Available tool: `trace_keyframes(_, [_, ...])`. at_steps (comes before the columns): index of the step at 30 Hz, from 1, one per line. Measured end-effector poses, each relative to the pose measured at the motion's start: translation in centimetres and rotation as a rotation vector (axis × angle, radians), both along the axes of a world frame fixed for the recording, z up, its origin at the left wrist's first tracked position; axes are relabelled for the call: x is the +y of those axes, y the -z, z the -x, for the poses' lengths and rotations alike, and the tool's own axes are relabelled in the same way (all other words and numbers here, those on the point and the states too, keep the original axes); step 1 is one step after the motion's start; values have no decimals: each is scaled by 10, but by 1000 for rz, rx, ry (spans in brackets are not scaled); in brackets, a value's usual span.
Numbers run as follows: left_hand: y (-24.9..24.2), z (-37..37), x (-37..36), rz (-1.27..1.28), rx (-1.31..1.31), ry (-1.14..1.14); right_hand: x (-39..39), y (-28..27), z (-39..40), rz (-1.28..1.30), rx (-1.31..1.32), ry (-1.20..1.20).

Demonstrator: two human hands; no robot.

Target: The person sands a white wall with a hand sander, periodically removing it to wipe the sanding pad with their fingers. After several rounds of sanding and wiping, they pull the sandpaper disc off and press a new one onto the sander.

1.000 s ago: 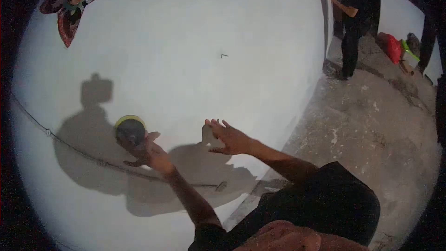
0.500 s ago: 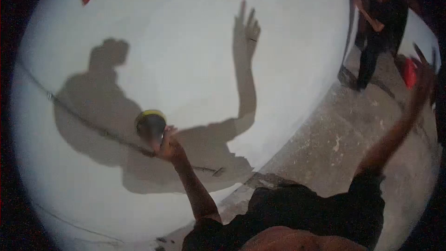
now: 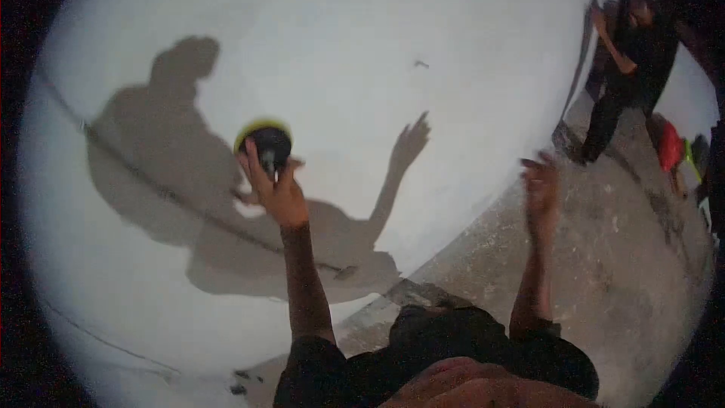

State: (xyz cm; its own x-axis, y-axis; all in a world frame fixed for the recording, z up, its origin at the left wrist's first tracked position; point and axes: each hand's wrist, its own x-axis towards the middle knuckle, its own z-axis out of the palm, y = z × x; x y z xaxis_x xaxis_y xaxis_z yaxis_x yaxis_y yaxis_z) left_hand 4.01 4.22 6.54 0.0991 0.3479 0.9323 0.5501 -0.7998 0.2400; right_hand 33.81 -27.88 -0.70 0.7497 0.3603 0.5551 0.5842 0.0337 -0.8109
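My left hand (image 3: 281, 195) is closed on a round black pad with a yellow rim (image 3: 270, 145), fingers spread over its back. The pad's face is turned to the white wall (image 3: 325, 45); whether it touches cannot be made out. Out to the right, my right hand (image 3: 541, 177) is raised with its fingers loosely bent and apart, slightly blurred. Nothing shows in it. My shadow (image 3: 162, 159) falls across the wall, including an arm with spread fingers.
A person in dark clothes (image 3: 642, 53) stands at the upper right, a hand on a long pole (image 3: 585, 38). Behind are a red item (image 3: 667, 147) and a yellow-green one (image 3: 689, 157). A dark line (image 3: 151, 189) crosses the wall. The concrete floor (image 3: 483, 257) is stained.
My left hand and the pad have moved up the wall. My right hand has swung inward and left from the far right, and its shadow has dropped.
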Motion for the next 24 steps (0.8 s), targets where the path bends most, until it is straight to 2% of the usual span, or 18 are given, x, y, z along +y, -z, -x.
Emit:
trace_keyframes(1, [14, 5, 10, 113, -130, 160, 20, 19, -2, 30, -377, -38])
trace_keyframes(2, [6, 6, 11, 96, -111, 200, 30, 1, 26, 112, 40, -153])
trace_keyframes(3, [-2, 11, 9, 35, -21, 26, 41, 10, 38, 126, -62, -180])
trace_keyframes(6, [-16, 37, 38, -231, 271, -531, 68, 14, 66, 159, -22, -309])
trace_keyframes(7, [-27, 44, 43, -100, 365, -532, 73, 12, 73, 177, -67, -321])
trace_keyframes(8, [-30, 44, 42, -98, 363, -518, 78, 8, 78, 191, -115, -332])
trace_keyframes(10, [-60, 34, 20, 146, 90, -281, 85, 4, 84, 165, -201, -338])
trace_keyframes(11, [-42, 31, 35, 108, -175, -192, 86, 0, 86, 189, -210, -346])
trace_keyframes(12, [-20, 31, 39, 106, -180, -187, 85, -2, 87, 187, -214, -342])
trace_keyframes(14, [14, 47, 25, 87, 198, -394, 82, -8, 91, 181, -187, -367])
trace_keyframes(15, [17, 44, 10, 80, 190, -394, 80, -7, 91, 174, -194, -365])
trace_keyframes(17, [24, 31, -13, -157, -99, -236, 78, 0, 84, 173, -203, -332])
trace_keyframes(18, [39, 53, 12, -160, -99, -229, 77, 1, 81, 171, -203, -325])
trace_keyframes(20, [84, 108, 88, 126, 111, 33, 74, 5, 77, 198, -101, -345])
trace_keyframes(21, [37, 87, 60, 233, -327, 366, 74, 7, 76, 207, -97, -342])
trace_keyframes(22, [23, 94, 55, 241, -325, 370, 74, 8, 76, 202, -96, -332])
trace_keyframes(24, [5, 106, 66, -360, 413, -852, 73, 13, 75, 202, -90, -317])
